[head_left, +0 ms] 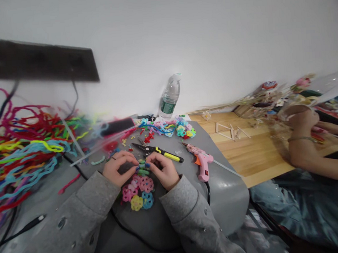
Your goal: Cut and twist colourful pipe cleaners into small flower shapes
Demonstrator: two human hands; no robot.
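Observation:
Both my hands meet at the middle of the grey table [226,199]. My left hand [118,169] and my right hand [164,169] pinch a small green pipe-cleaner piece [142,170] between their fingertips. Just below the hands lie several pipe-cleaner flowers [138,191] in pink, yellow and blue. Black-and-yellow pliers [159,152] lie just beyond my right hand. A pink glue gun [202,160] rests to the right of them.
A tangled heap of coloured pipe cleaners [20,156] fills the left. More finished flowers [172,128] and a water bottle [169,96] stand by the wall. Another person's arm [312,151] works at the right over a wooden floor with sticks [230,132].

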